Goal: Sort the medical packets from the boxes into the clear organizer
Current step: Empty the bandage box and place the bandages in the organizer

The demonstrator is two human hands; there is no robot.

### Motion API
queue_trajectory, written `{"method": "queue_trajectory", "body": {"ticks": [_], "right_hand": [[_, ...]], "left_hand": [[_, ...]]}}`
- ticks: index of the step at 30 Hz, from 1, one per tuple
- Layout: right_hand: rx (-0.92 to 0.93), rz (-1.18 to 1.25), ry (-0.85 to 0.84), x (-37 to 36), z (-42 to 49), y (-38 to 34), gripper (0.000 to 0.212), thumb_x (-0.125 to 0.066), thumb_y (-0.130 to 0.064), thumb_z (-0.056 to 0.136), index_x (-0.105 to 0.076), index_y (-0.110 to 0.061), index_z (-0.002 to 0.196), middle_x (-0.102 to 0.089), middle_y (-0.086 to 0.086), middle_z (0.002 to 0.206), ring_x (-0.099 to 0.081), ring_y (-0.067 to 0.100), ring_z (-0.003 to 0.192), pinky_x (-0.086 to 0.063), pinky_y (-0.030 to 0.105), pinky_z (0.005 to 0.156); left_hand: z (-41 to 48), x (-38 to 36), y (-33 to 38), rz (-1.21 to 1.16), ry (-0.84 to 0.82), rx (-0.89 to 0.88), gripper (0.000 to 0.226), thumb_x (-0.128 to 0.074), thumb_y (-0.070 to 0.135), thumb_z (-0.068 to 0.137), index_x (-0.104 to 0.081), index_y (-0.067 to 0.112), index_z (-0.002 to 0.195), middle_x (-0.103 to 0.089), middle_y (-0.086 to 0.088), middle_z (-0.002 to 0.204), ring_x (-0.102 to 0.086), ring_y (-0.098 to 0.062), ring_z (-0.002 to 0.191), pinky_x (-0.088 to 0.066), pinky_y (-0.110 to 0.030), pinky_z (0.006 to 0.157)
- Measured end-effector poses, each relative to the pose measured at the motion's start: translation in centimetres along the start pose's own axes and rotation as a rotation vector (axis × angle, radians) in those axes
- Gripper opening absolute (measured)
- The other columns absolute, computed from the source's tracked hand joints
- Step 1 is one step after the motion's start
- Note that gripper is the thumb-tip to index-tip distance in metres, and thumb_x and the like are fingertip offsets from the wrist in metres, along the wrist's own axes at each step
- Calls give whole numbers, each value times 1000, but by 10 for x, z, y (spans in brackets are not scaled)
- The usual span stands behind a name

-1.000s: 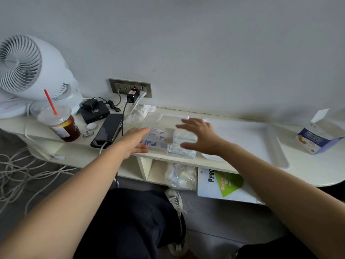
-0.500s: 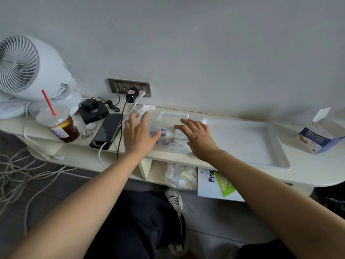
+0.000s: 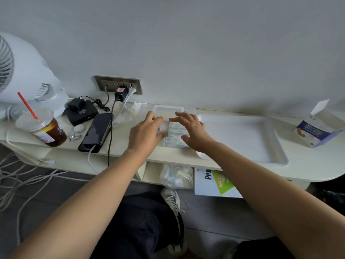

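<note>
- Head view, writing first: "Pra" in black is read on a white booklet (image 3: pixel 205 187) w/ a green panel of Chinese characters, stood under the desk (image 3: pixel 130 146). The rest of the word is hidden.
- A blue-and-white carton (image 3: pixel 315 132) is seen at far right on the desk, top flap raised. Chinese print is carried on its front, but it is too small to be read. Its contents are hidden.
- A pale logo is borne by a black box (image 3: pixel 82 114) at left and is not legible.
- A printed label is carried by a plastic cup (image 3: pixel 44 128) w/ lid & red straw. Brown drink is held in it; the label text is blurred.
- Containers: the clear organizer (image 3: pixel 168 116) is set at desk centre, close to the wall.
- Blue-and-white medical packets (image 3: pixel 176 136) are seen lying in it, between & under the hands.
- A white tray (image 3: pixel 242 141) is placed just right of the organizer.
- A crumpled clear bag (image 3: pixel 176 176) is stuffed in the open cubby below the desk.
- Hands: the left hand (image 3: pixel 144 134) is laid on the organizer's left part, fingers bent. Whether sth is gripped cannot be told, as the palm side is hidden.
- The right hand (image 3: pixel 193 131) is spread above the packets, fingers apart & nearly straight. Nothing is held by it.
- Also noted: a phone (image 3: pixel 97 131) on a cable beside the black box, and a white fan (image 3: pixel 22 71) at far left.
</note>
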State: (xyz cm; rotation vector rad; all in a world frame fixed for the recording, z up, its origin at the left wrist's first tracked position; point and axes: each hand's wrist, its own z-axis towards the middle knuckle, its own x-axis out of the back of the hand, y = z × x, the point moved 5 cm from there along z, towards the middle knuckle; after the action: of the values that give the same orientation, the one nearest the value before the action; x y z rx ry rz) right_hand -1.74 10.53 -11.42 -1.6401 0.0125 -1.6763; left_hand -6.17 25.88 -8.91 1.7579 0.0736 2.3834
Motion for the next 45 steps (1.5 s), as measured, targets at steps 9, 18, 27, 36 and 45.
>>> {"method": "queue_trajectory", "body": {"ticks": [9,18,27,36,45], "right_hand": [[-164,104,158,38,-31,43,51,-62,-15,86,-46,-16,135,-33,7,149,-33,27,136,-33,36,107],[-615,-246,-505,40,-118,123,88,-70,-58,72,-33,-25,144,-29,4,152,-30,31,137,-27,46,112],[-599,187,17,95,-150,165,48,-59,-11,85,-49,-15,132,-65,7,114,-62,24,103,-48,33,92],[-972,278,514,181,-177,278,72,-50,-13,87,-10,-17,146,-64,17,96,-67,35,76,-54,43,68],[-677,51,635,171,-201,264,29,-55,-8,91,-47,-7,119,-64,13,113,-63,34,96,-54,47,79]], "left_hand": [[18,-3,13,79,-101,112,43,-64,29,87,-47,12,124,-40,-8,119,-54,-23,78,-42,-31,59],[11,-17,130,-67,14,-435,28,-62,4,74,-65,11,101,-54,-8,96,-57,-28,85,-46,-36,70],[14,-102,196,57,-568,-257,37,-39,36,96,-57,15,121,-49,-10,123,-50,-30,112,-45,-36,86],[51,-125,274,-102,-559,-244,44,-45,38,96,-44,21,136,-45,-8,135,-51,-29,119,-43,-35,93],[73,-141,302,-230,-495,-207,42,-51,28,91,-47,22,133,-51,-7,124,-56,-30,107,-50,-38,86]]}}
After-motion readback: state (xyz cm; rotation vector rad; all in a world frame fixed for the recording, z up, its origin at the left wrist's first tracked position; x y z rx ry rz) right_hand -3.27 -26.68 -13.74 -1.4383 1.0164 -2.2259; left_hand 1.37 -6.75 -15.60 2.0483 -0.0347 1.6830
